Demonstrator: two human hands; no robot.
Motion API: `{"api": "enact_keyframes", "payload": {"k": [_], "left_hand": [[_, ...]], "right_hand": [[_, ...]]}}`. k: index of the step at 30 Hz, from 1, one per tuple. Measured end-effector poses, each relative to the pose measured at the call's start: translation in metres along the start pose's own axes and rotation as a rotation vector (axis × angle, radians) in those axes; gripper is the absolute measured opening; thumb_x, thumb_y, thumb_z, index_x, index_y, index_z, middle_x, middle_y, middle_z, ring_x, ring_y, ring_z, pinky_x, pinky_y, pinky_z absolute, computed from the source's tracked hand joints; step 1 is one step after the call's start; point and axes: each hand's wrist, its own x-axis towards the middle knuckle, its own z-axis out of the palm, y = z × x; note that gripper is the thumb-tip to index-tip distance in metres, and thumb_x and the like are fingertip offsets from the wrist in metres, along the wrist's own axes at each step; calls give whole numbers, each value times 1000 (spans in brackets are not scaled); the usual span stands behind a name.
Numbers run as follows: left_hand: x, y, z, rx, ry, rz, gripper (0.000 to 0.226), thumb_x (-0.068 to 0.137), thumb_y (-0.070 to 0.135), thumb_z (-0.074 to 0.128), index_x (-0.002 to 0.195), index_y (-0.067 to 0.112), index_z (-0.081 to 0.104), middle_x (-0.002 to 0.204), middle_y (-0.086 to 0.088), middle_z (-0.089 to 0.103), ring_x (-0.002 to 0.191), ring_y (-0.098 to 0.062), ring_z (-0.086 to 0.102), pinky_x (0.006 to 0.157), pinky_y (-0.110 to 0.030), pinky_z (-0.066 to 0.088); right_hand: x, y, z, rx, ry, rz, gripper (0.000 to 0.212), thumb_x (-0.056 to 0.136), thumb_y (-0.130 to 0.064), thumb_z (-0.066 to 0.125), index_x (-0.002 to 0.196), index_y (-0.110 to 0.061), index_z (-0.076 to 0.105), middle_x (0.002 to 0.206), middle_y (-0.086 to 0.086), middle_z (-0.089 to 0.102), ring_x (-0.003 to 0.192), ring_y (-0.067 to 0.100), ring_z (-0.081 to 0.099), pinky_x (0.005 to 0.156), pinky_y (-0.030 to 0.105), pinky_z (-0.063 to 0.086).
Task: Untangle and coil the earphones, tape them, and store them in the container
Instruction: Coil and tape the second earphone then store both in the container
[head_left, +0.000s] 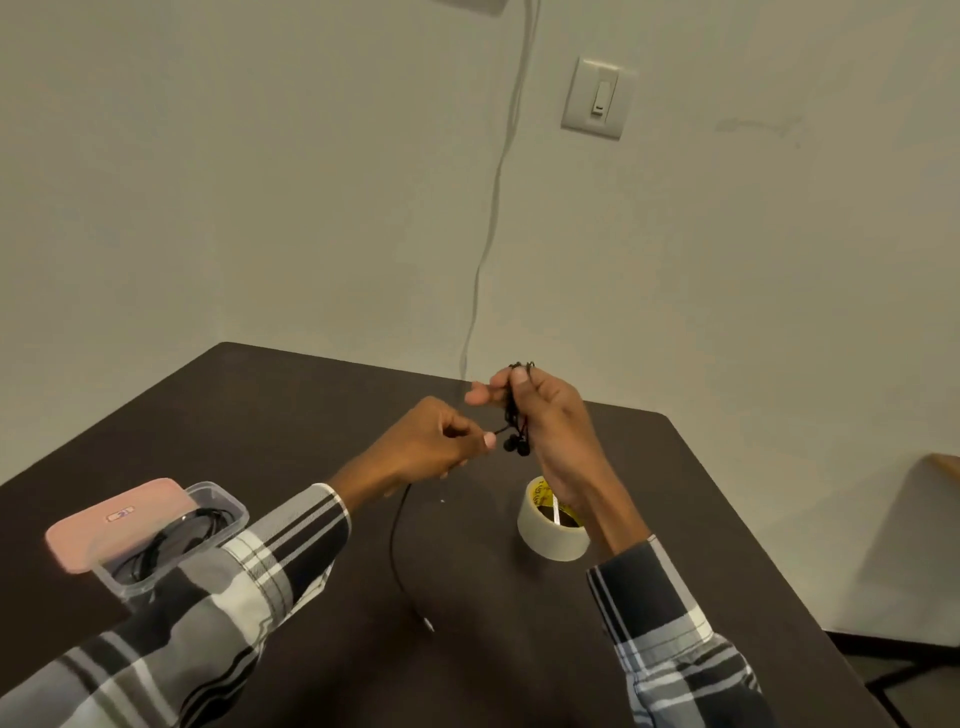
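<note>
**Knot risk while the cord is pulled free**

While my right hand (540, 410) grips the bunched earphones (517, 415) above the bench (311, 405), my left hand (436, 441) pinches one strand at 9 o'clock. Pulling hard could tighten the tangle; the dangling tail may snag.

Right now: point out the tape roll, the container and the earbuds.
tape roll (540, 540), head view, outer side wall
container (235, 512), head view, clear rim at the far corner
earbuds (517, 445), head view, the two black buds
</note>
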Motion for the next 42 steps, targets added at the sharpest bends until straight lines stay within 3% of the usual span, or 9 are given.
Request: {"api": "enact_keyframes", "payload": {"k": [4, 9, 13, 15, 23, 32, 34, 37, 42], "left_hand": [[-2, 9, -8, 147, 15, 30, 36, 91, 32, 69, 55, 26, 66, 49, 7, 55, 45, -6, 48, 50, -14, 41], [-3, 25, -28, 253, 28, 69, 31, 88, 46, 68, 70, 21, 74, 51, 7, 55, 47, -6, 43, 49, -14, 36], [-1, 42, -48, 281, 45, 127, 36, 84, 46, 71, 71, 13, 74, 53, 4, 54, 51, -10, 40, 50, -19, 31], [0, 50, -58, 241, 36, 133, 39, 83, 47, 73, 69, 10, 73, 52, 0, 50, 50, -13, 37, 50, -21, 29], [10, 59, -68, 110, -60, 103, 43, 76, 57, 74, 66, 15, 71, 58, -3, 48, 54, -16, 36, 53, -20, 35], [8, 15, -47, -354, 34, -55, 42, 69, 58, 77, 81, 18, 74, 63, 6, 53, 62, -9, 48, 69, -23, 45], [5, 7, -39, -445, 20, -84, 42, 74, 50, 76, 94, 13, 75, 77, -2, 63, 80, -18, 54, 80, -31, 47], [1, -1, -25, -586, 13, -116, 29, 84, 25, 72, 106, 7, 72, 99, -8, 71, 95, -23, 61, 77, -28, 55], [-3, 1, -11, -776, -1, -113, 16, 89, 8, 64, 102, 10, 73, 109, -13, 72, 107, -29, 67, 82, -33, 59]], "right_hand": [[2, 9, 4, -426, 21, -35, 29, 108, -23, 40, 102, -9, 65, 94, -1, 76, 91, 7, 68, 68, 20, 47], [2, 15, 6, -494, -83, 2, 30, 106, -18, 45, 99, 1, 66, 90, 5, 68, 77, 13, 62, 60, 24, 51], [-1, 14, 4, -232, -223, 97, 38, 106, -31, 43, 104, -3, 68, 94, 8, 78, 113, 15, 66, 107, 35, 42], [-2, 13, 0, -113, -291, 111, 35, 106, -29, 43, 106, -5, 68, 93, 14, 76, 118, 23, 64, 117, 45, 33], [-6, 3, 4, 256, -509, 169, 28, 104, -23, 44, 92, -12, 67, 73, 7, 70, 121, 42, 61, 104, 40, 47], [0, -5, 3, 598, -534, 63, 20, 97, -30, 60, 87, -14, 66, 67, 2, 62, 114, 37, 66, 112, 47, 36], [1, -6, 4, 652, -504, 63, 19, 95, -29, 63, 86, -12, 65, 64, 2, 60, 112, 37, 67, 113, 49, 34], [2, -7, 5, 704, -462, 49, 18, 92, -27, 69, 85, -11, 65, 61, 2, 56, 105, 34, 70, 112, 48, 38], [5, -5, 2, 771, -454, 41, 16, 93, -23, 68, 87, -9, 65, 63, 2, 55, 100, 33, 70, 105, 46, 47]]}}
